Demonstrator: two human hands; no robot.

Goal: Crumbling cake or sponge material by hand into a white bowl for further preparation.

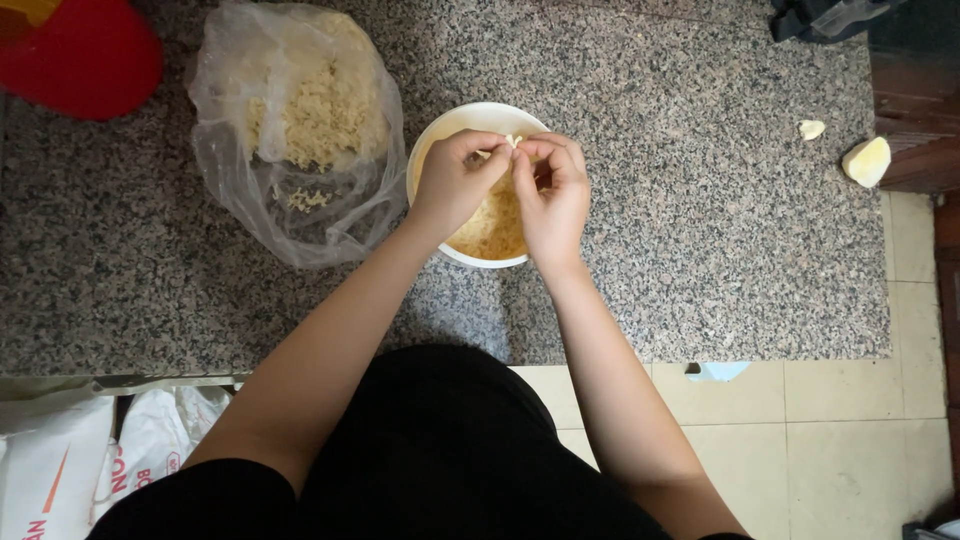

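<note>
A white bowl (430,150) of yellowish noodles (495,228) stands on the speckled granite counter (680,220). Both hands are held over it, fingertips together. My left hand (455,180) and my right hand (552,190) pinch a small pale piece (513,141) between them above the bowl's far rim. The hands cover most of the bowl's inside.
A clear plastic bag (300,130) of broken dry noodles lies left of the bowl. A red container (85,50) sits at the far left corner. Two pale yellow chunks (866,160) lie at the counter's right edge. White printed sacks (60,470) stand below on the left, beside tiled floor (860,430).
</note>
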